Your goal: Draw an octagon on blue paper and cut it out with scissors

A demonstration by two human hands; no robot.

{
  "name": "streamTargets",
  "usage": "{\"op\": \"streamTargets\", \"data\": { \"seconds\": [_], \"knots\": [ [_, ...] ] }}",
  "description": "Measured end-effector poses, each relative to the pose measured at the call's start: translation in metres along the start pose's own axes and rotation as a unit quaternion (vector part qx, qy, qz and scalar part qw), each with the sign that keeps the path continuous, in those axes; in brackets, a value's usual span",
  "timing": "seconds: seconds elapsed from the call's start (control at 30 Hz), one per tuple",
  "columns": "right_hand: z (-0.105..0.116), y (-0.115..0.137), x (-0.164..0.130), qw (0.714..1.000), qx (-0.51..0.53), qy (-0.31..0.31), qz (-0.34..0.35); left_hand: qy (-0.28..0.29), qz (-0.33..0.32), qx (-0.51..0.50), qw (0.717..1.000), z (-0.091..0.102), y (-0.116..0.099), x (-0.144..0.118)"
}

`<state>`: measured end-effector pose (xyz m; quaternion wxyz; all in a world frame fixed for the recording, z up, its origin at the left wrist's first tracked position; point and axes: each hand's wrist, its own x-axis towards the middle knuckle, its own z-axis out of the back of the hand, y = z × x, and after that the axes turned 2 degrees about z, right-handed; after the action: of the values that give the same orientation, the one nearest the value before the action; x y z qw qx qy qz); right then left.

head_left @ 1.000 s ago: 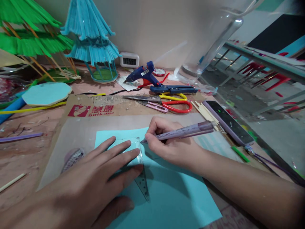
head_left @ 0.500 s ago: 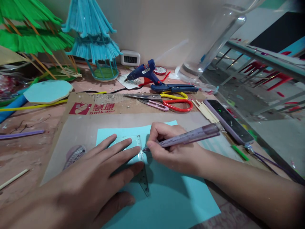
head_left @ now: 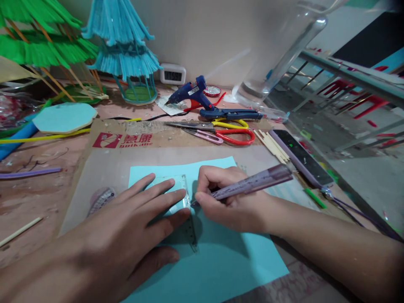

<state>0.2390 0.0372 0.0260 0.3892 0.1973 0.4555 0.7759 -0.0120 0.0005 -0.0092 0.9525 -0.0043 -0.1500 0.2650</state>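
Clear set square (head_left: pixel 191 233) is pressed flat on blue paper (head_left: pixel 221 261) by spread left hand (head_left: pixel 126 227) — seemingly against slipping; purple pen (head_left: pixel 249 183) is pinched in right hand (head_left: pixel 230 212) — tip held beside set square's edge.

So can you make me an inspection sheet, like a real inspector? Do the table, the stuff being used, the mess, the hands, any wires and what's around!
Surface: pinkish table with a brown printed sheet on it.
Things in use: blue paper on the sheet, clear ruler on the paper, and a purple pen.
Clutter: glue gun, scissors, pale sticks and a phone-like device.
Hands: left hand spread over the ruler; right hand gripping the pen, tip by the ruler's edge.
Cables: dark cord near the glue gun; where it ends is unclear.
Surroundings: blue-roofed model, green-roofed model, small clock; red stools farther off.
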Motion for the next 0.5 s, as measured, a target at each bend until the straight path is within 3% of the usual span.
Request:
{"op": "streamTargets", "data": {
  "seconds": [0.23,0.37,0.5],
  "knots": [
    [0.001,0.001,-0.001,0.998,0.022,0.019,0.059,-0.012,0.022,0.009,1.000,0.002,-0.006,0.003],
    [0.001,0.001,-0.002,0.997,0.041,0.037,0.061,-0.036,0.024,0.005,0.999,0.003,-0.009,0.009],
    [0.001,0.003,-0.004,0.997,0.048,0.049,0.037,-0.025,0.013,0.028,0.999,0.000,-0.007,0.010]
  ]
}}
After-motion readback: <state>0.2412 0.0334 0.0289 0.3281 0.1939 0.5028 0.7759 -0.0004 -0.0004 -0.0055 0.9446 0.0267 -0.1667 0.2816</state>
